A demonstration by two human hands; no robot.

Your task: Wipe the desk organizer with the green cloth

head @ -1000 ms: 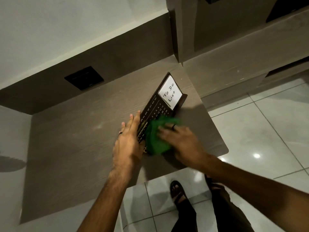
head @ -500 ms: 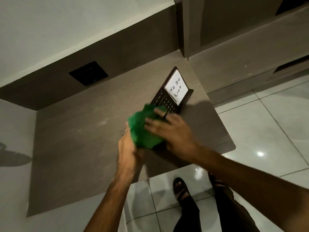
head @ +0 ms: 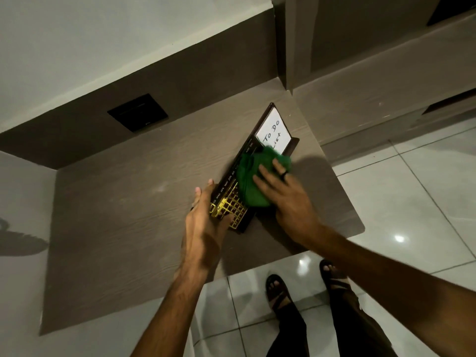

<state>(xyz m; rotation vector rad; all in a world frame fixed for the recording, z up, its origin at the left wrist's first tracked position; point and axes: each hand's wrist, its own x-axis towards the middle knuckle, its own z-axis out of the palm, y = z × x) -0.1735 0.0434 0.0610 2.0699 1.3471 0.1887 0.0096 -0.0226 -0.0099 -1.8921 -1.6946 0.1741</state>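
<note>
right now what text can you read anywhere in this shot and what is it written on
"To Do List", handwritten on the white panel at the far end of the desk organizer; the green cloth partly covers "List".
"MAR APR MAY JUN JUL", month row along the organizer's left edge; the rest is blurred or covered.
"M T", on the gold grid; other marks too small to read.

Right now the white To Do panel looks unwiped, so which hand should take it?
Probably the right hand: it presses the green cloth just below that panel, while the left hand steadies the desk organizer.
</note>
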